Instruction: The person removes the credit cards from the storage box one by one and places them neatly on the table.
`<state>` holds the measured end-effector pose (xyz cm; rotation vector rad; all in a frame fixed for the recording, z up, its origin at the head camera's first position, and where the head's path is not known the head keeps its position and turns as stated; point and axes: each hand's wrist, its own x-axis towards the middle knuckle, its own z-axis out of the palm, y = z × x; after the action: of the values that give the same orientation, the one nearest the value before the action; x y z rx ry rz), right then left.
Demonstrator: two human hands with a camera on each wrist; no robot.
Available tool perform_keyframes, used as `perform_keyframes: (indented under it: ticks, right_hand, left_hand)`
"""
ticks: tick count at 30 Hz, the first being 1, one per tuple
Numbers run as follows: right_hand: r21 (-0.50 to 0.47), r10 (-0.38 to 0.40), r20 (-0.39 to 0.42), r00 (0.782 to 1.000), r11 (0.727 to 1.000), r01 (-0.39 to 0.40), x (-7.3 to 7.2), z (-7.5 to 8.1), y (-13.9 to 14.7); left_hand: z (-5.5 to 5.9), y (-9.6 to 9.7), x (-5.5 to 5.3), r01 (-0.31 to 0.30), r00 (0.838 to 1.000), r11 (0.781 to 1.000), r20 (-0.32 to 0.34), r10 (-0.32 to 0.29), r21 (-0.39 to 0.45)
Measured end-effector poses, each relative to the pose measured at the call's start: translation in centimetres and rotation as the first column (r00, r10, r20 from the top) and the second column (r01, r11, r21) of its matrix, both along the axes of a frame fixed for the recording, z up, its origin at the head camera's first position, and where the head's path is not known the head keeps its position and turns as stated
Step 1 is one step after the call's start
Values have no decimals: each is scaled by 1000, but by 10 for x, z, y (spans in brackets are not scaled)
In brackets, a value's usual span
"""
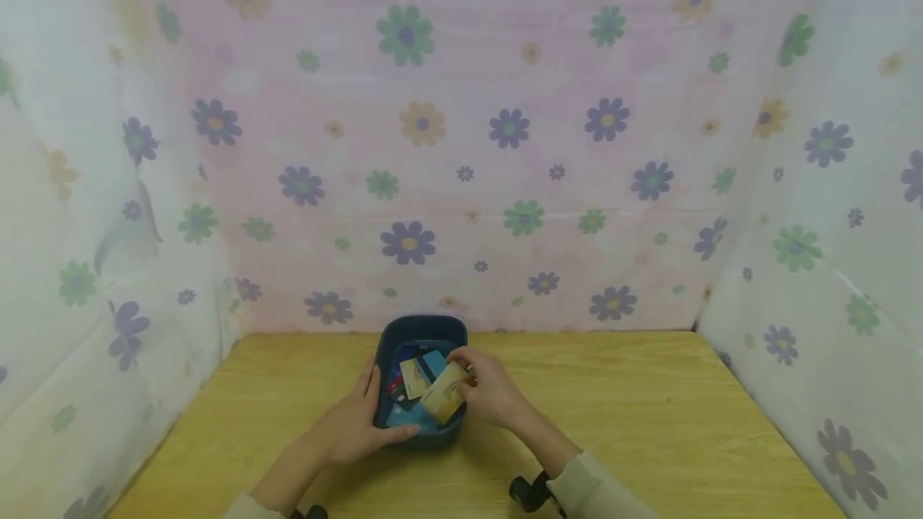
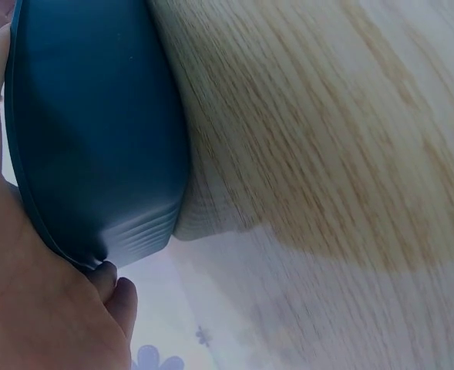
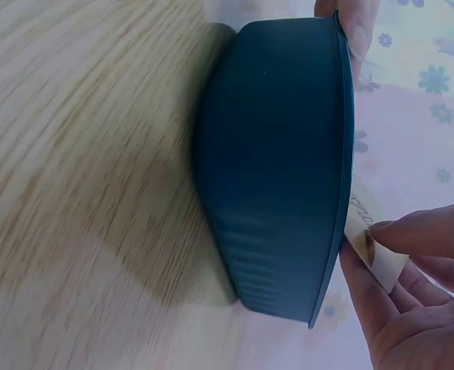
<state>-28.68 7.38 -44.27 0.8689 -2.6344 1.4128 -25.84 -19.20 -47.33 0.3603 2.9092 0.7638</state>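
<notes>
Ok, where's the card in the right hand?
In the head view, the card pinched by the right hand is below centre, at the right side of the dark blue bin.

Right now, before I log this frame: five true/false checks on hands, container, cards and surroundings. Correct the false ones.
1. The left hand touches the dark teal container. True.
2. The right hand has nothing in its grip. False: it pinches a card between thumb and fingers.
3. The container is bare inside. False: several other cards lie in it, overlapping.
4. The table has a wood-grain top. True.
5. The backdrop is plain, without a print. False: the backdrop carries a flower print.
</notes>
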Motion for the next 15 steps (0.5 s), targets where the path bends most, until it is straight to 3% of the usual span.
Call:
perform_keyframes:
  ticks: [15]
  right_hand:
    - [-112, -12, 82, 997, 993, 21, -1, -3, 27]
  left_hand:
    - [5, 0, 3, 10, 1000, 1000, -11, -10, -5]
